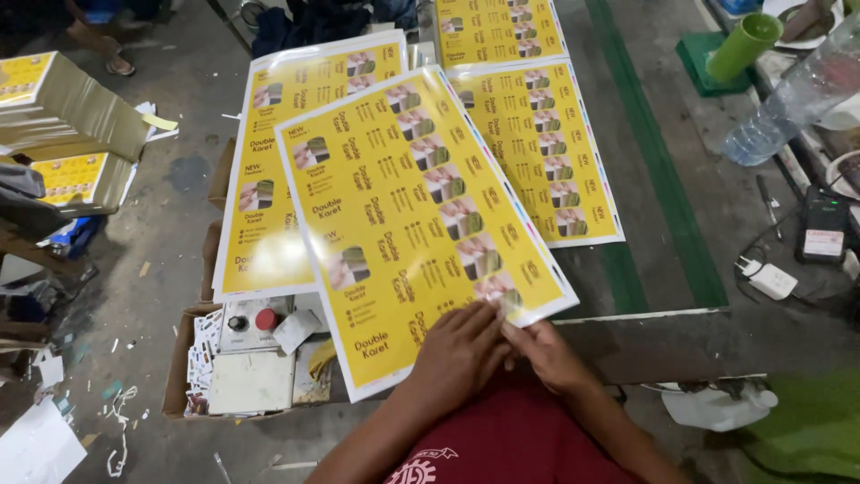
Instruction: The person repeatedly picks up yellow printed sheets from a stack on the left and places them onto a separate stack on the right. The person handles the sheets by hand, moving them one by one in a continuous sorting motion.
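A large glossy yellow printed sheet [408, 211] with rows of small pictures lies tilted on top of other yellow sheets. My left hand [459, 351] rests on its near edge, fingers curled over the paper. My right hand [548, 351] pinches the same near edge at the lower right corner, touching the left hand. Under it lie a second yellow sheet [269, 179] at left and a third yellow sheet [555, 152] at right. My red shirt fills the bottom of the view.
A cardboard box [179, 358] with scraps and a red-capped item sits lower left. Stacks of yellow printed packs [63, 108] stand at far left. A plastic bottle [788, 99], green cup [743, 45], black device [822, 229] and white charger [770, 280] lie at right.
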